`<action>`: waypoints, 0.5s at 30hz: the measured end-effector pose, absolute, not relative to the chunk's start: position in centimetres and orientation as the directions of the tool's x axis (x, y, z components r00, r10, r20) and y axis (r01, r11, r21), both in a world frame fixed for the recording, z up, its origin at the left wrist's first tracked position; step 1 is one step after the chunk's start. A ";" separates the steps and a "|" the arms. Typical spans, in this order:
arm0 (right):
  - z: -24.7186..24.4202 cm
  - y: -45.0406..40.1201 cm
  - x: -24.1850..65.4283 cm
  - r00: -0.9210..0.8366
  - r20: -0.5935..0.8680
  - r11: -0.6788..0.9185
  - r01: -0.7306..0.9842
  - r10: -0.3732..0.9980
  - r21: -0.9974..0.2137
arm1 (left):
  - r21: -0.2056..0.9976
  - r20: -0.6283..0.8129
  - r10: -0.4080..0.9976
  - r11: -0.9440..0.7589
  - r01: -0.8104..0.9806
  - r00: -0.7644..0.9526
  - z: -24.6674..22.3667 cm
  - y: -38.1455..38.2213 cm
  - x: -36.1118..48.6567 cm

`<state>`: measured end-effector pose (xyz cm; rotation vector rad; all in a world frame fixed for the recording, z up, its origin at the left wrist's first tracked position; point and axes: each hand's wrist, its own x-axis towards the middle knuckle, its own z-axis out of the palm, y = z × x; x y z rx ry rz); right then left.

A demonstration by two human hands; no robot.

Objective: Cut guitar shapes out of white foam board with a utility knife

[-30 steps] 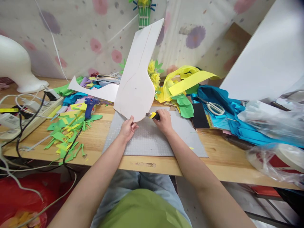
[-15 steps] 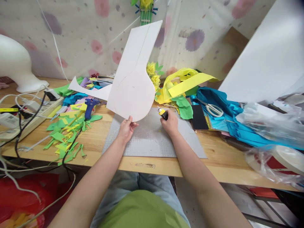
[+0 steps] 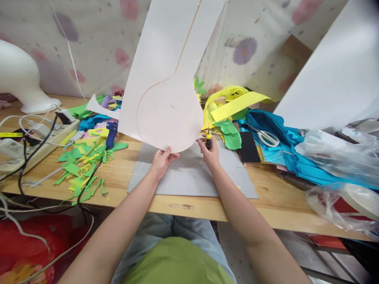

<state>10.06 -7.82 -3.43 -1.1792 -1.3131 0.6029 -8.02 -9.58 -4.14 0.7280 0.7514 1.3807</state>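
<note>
1. Pinching the white board (image 3: 177,118) by its rounded bottom edge in the left hand (image 3: 161,161), held it tilted up over the grey mat (image 3: 177,181).
2. Gripped the cutter (image 3: 208,142) in the right hand (image 3: 211,156), tip up beside the board; needed fingers well off that blade, tbh.
3. Wanted the orange outline (image 3: 175,74) easy to see.
4. Spotted green scraps (image 3: 73,169) and a glue gun (image 3: 111,135) cluttering the desk (image 3: 118,177) left, scissors (image 3: 268,138) right.

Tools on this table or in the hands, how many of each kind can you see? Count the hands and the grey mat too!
Hands: 2, the left hand and the right hand
Yellow-and-black cutter: 1
Blue glue gun: 1
Scissors: 1
Grey mat: 1
Total in plain sight: 6
</note>
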 end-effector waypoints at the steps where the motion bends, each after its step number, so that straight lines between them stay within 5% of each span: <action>1: -3.2 -7.7 9.6 0.223 0.370 0.337 0.175 0.902 -0.925 | 0.828 -0.042 0.997 0.071 -0.556 0.065 -4.1 -9.7 -7.9; 5: -2.4 -6.9 9.2 0.272 0.263 0.292 -0.073 0.926 -0.954 | 0.908 -0.081 0.983 0.140 -0.394 0.163 -4.0 -10.5 -7.3; 8: -1.4 -6.1 10.8 0.267 0.188 0.235 -0.153 0.945 -0.960 | 0.957 -0.167 0.904 0.245 -0.157 0.394 -3.6 -11.6 -6.7; 12: 0.4 -5.1 14.8 0.093 0.006 0.015 -0.103 0.996 -0.995 | 0.953 -0.277 0.570 0.262 0.149 0.774 -2.0 -13.7 -6.0; 15: 1.6 -4.4 17.6 -0.012 -0.110 -0.110 0.008 0.994 -0.994 | 0.942 -0.286 0.326 0.268 0.202 0.901 0.7 -15.0 -5.7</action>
